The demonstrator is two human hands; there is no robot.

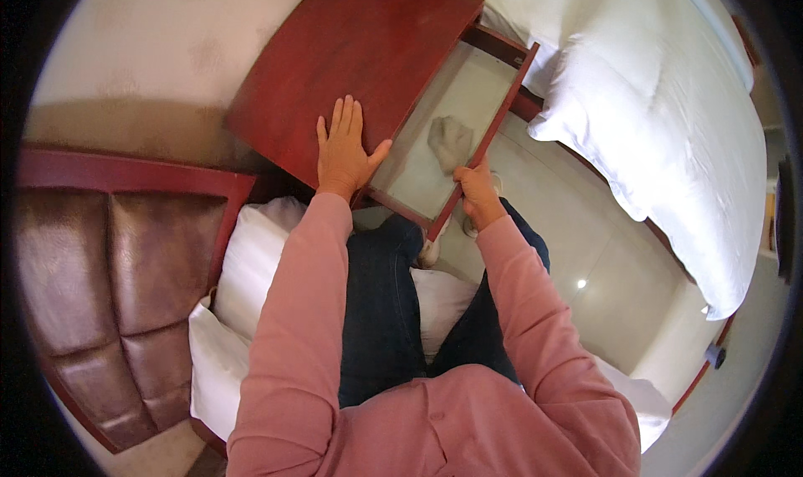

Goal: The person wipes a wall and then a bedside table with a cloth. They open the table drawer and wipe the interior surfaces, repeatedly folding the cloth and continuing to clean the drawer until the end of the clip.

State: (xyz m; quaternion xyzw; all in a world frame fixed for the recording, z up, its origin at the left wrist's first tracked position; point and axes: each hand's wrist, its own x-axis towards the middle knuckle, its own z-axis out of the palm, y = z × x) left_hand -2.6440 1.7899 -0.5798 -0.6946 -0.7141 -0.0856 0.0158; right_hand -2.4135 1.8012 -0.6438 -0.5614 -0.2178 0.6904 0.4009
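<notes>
A dark red wooden nightstand point(360, 58) stands before me with its drawer point(410, 155) pulled out. Inside the drawer lies a crumpled greyish cloth point(451, 143) on the pale bottom. My left hand point(345, 149) rests flat on the nightstand's top near its front edge, fingers spread. The fingers of my right hand point(478, 191) are closed over the upper edge of the drawer front point(507, 109); its thumb lies on the inner side.
A bed with white bedding point(644, 100) stands on the right. On the left is a brown padded headboard point(117, 284) in a red frame, with white bedding point(251, 264) beside me. Pale floor tiles point(602, 234) show beyond my right knee. A patterned wall point(167, 50) rises behind the nightstand.
</notes>
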